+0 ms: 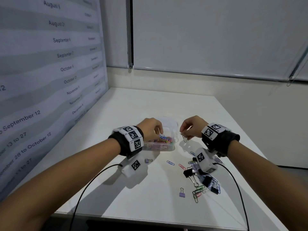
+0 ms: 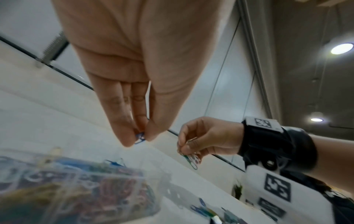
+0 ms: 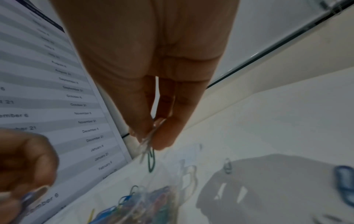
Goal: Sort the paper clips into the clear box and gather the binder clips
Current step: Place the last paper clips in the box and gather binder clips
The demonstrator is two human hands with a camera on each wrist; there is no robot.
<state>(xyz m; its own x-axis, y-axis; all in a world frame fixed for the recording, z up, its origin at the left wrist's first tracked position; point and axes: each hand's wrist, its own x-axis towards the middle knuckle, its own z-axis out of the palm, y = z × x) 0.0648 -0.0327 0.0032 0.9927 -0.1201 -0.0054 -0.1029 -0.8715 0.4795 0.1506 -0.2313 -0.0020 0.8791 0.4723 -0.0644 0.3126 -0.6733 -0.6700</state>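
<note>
Two hands work at the clear box [image 1: 166, 148], which sits mid-counter [image 1: 133, 197] already heaped with coloured paper clips. Our left hand [image 1: 150, 129] hangs directly over the box, thumb and fingertips pressed together on a single blue paper clip [image 2: 139, 138]. Our right hand [image 1: 194, 127] hovers just right of the box, its grip pinched on a small bunch of paper clips [image 1: 184, 138]; we make out a green one and at least one pale one, though the exact number is too blurred to tell.

To do this step well, we judge that the left hand should part its fingers low over the heap so the clip lands inside and does not bounce off the wall. The right hand should then come across above the rim before letting go, since a bunch scatters more easily than one clip.

Right of the box and nearer to us lies the unsorted pile [image 1: 205, 180]. Counting there, we see at least three black binder clips [image 1: 189, 173] and one purple binder clip [image 1: 182, 194] apart from it. A second small purple binder clip [image 1: 148, 160] lies just near-left of the box. Loose paper clips near the pile number roughly six or more; the tangle hides the rest.
</note>
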